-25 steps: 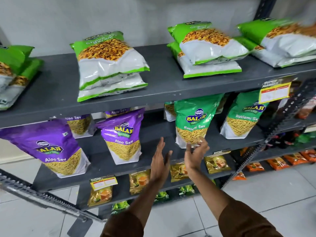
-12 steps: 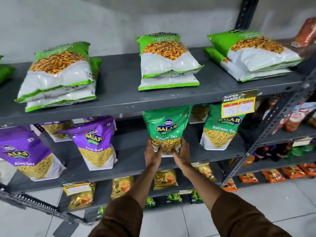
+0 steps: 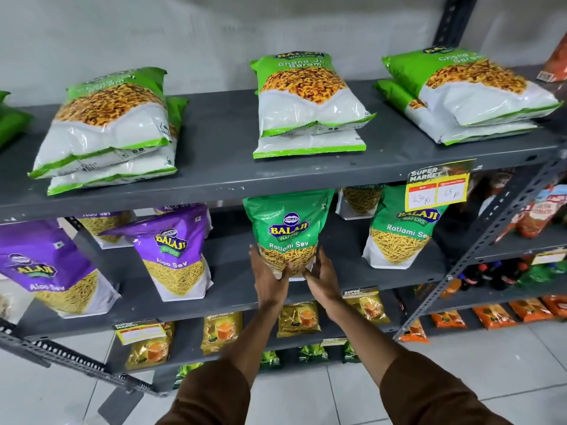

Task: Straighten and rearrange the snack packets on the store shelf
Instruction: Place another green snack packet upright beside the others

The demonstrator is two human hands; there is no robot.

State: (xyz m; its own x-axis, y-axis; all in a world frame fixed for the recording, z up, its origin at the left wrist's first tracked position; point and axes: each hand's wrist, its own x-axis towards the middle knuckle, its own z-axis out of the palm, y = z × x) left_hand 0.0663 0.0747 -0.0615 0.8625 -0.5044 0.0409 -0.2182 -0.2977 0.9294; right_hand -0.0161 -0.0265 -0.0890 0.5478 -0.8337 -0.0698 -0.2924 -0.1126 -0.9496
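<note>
Cupping green Ratlami Sev packet (image 3: pixel 287 231) at its base with both hands: left hand (image 3: pixel 270 279) against lower left side, right hand (image 3: pixel 322 277) against lower right, fingers loosely spread, each grip wide and pressed to the packet, not closed round it. Packet upright on middle shelf (image 3: pixel 337 240), near the front edge, top just under the upper shelf.

Counted on middle shelf: three Ratlami Sev packets visible, the held one, a second (image 3: pixel 402 231) to its right, a third (image 3: pixel 362 199) partly hidden behind. Purple Aloo Sev packets: two at front (image 3: pixel 176 253) (image 3: pixel 49 268), at least two more behind, mostly hidden.

Top shelf (image 3: pixel 214 142): three stacks of flat Chana Jor Garam packets, left stack (image 3: pixel 107 127) of about three, middle stack (image 3: pixel 310 102) of two, right stack (image 3: pixel 472 93) of two; green edge of more at far left.

Yellow price tag (image 3: pixel 437 187) hanging from top shelf edge. Lower shelf: at least four yellow tea packets (image 3: pixel 224 329). Orange packets (image 3: pixel 494 315) on adjoining rack at right.

Grey metal shelving, slotted uprights, white wall behind, pale tiled floor (image 3: pixel 306 394). Brown sleeves (image 3: pixel 214 394) on both arms.
</note>
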